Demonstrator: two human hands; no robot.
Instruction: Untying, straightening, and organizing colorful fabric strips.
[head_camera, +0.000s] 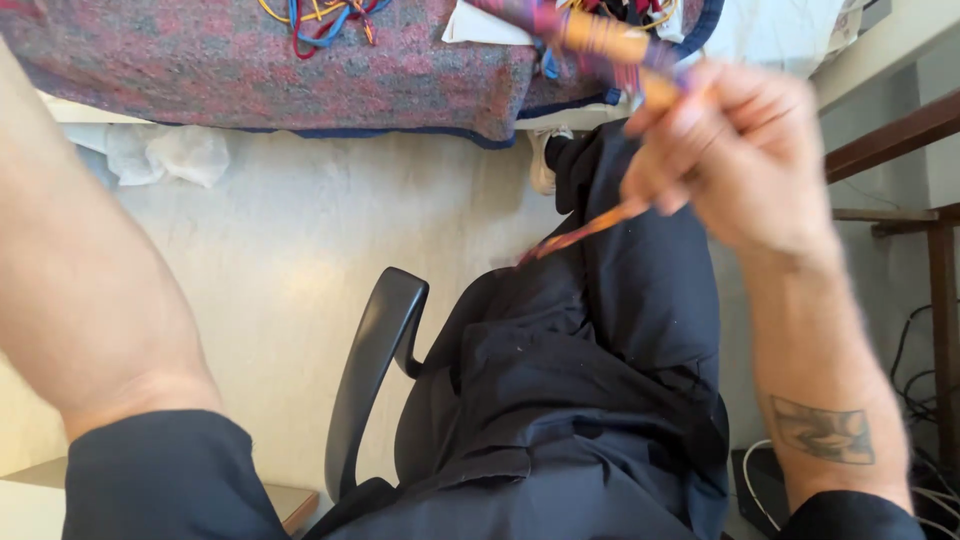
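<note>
My right hand (735, 150) is raised at the upper right, fingers closed around a bundle of multicoloured cords (600, 45) in orange, purple and red. One loose orange end (585, 230) trails down from the hand toward my dark trousers (600, 330). The picture is blurred around that hand. My left forearm (80, 290) fills the left side, but my left hand itself is out of frame above the top edge.
A table covered with a red and grey mottled blanket (300, 70) spans the top, with more coloured cords (320, 15) lying on it. A black chair armrest (375, 350) sits beside my leg. Pale floor (260, 250) below, wooden furniture (900, 130) and cables (925, 400) at right.
</note>
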